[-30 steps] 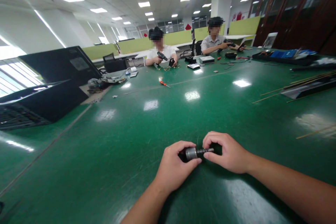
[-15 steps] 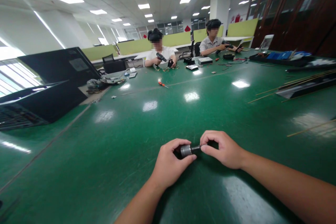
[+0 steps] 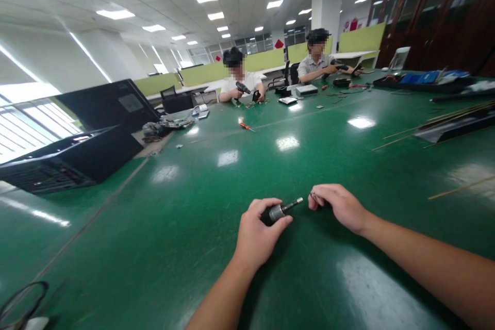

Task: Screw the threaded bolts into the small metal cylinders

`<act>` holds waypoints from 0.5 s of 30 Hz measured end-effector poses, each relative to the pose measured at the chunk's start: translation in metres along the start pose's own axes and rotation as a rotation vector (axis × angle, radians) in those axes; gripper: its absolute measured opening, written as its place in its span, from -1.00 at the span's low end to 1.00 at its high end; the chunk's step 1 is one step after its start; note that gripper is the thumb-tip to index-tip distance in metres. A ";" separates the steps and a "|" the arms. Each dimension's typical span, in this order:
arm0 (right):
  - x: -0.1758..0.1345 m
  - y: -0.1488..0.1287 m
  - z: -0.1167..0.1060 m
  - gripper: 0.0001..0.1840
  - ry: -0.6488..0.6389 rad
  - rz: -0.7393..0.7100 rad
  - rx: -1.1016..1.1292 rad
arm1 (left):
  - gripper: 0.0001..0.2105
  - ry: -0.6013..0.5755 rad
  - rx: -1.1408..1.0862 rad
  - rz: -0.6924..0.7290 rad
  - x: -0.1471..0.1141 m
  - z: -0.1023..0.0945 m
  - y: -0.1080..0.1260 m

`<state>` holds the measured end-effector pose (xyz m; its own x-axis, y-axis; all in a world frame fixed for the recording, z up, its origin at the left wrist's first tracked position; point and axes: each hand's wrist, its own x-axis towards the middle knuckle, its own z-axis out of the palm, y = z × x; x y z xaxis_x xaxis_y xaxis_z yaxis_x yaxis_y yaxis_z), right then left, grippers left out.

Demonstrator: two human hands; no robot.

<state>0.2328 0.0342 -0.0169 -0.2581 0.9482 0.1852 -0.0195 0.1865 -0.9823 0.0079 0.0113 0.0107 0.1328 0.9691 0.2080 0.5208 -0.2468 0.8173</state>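
Note:
Low over the green table, my left hand is closed round a short grey metal cylinder with a dark rear part. A thin dark shaft with a bright tip sticks out of it, pointing right and slightly up. My right hand is just right of that tip, apart from it. Its fingers are curled together in a pinch, and a small brownish, metallic-looking bit shows between them, too small to name.
An orange-handled screwdriver lies farther back. Across the table two people hold power drills. An opened black computer case stands at left. Thin rods and a black tray of tools lie at right. A dark cable loop shows lower left.
My right hand has come off the end of the shaft and moved right and slightly up. The bright tip now shows. The view has shifted a little.

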 end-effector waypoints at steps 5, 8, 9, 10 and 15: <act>0.004 0.002 0.000 -0.43 0.017 0.041 0.049 | -0.68 0.024 -0.149 -0.069 0.000 -0.024 -0.002; 0.003 0.004 0.001 -0.41 -0.032 0.028 0.029 | -0.60 0.005 -0.134 -0.120 -0.017 -0.058 -0.007; 0.003 0.005 0.002 -0.40 -0.044 0.023 0.021 | -0.57 -0.001 -0.064 -0.142 -0.027 -0.072 -0.010; 0.003 0.006 0.002 -0.40 -0.049 0.018 0.012 | -0.57 -0.010 0.040 -0.163 -0.038 -0.087 -0.014; 0.003 0.006 0.002 -0.41 -0.051 0.007 -0.031 | -0.56 0.087 0.471 -0.171 -0.113 -0.156 -0.058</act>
<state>0.2301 0.0381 -0.0224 -0.3072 0.9352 0.1759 0.0120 0.1887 -0.9820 -0.1684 -0.0844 0.0236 -0.0480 0.9871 0.1529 0.8552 -0.0385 0.5169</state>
